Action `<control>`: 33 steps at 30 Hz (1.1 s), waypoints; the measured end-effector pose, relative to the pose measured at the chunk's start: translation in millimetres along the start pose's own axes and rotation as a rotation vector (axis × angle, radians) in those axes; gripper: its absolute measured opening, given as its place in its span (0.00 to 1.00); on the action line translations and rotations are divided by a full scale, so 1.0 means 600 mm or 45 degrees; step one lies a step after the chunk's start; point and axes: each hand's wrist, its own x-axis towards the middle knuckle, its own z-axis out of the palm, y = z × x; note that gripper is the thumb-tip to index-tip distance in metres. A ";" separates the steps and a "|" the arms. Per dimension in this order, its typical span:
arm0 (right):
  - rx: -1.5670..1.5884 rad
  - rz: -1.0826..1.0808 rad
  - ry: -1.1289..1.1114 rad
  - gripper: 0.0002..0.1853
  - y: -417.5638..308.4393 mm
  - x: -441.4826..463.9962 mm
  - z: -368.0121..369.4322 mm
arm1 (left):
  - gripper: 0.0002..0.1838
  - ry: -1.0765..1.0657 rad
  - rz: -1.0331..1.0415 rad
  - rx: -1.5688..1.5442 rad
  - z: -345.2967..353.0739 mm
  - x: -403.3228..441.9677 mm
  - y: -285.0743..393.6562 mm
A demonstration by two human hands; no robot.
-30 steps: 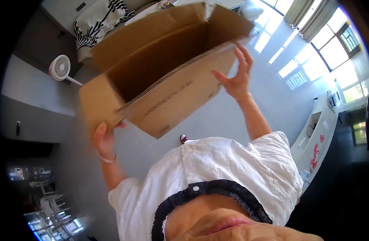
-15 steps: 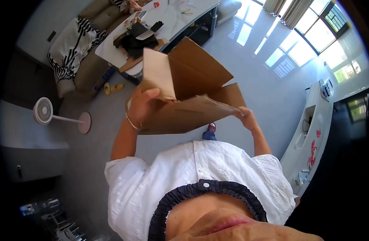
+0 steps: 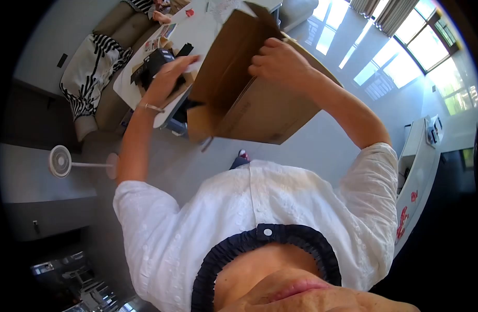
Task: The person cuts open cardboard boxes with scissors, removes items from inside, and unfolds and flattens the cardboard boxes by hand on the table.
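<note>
Box: cardboard box (image 3: 272, 112), open and tilted, raised above the floor (image 3: 194, 174).
Right hand (image 3: 280, 62): fingers curled over the box's upper edge, pinching its wall.
Left hand (image 3: 167, 78): fingers extended, gripping nothing, left of the box.
Table (image 3: 125, 89): far left, holding black items (image 3: 156, 61).
Fan (image 3: 60, 161): left.

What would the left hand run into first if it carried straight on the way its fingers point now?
Probably the near edge of the cardboard box, just beyond the fingertips of the left hand; depth is unclear, so it might pass in front or behind.
</note>
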 end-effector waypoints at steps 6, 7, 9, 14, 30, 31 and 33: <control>0.031 -0.363 0.009 0.04 0.007 0.108 -0.042 | 0.23 -0.245 -0.391 -0.774 0.073 0.198 0.059; 0.076 -0.352 0.018 0.04 0.014 0.124 -0.041 | 0.22 -0.053 -0.437 -0.809 0.076 0.212 0.063; -0.007 -0.547 0.162 0.03 0.039 0.162 -0.025 | 0.20 -0.061 -0.437 -0.858 0.065 0.228 0.075; 0.148 -0.507 0.588 0.03 0.110 0.259 0.013 | 0.21 -0.010 0.800 0.152 -0.083 0.301 0.019; 0.865 1.104 0.047 0.09 0.451 0.105 0.690 | 0.27 1.726 -0.081 -0.623 -0.329 0.143 0.005; 0.994 1.107 -0.109 0.09 0.422 0.120 0.713 | 0.27 1.744 -0.094 -0.601 -0.335 0.133 0.010; 1.085 0.935 -0.207 0.08 0.378 0.149 0.829 | 0.29 1.994 -0.039 -0.370 -0.347 0.118 0.024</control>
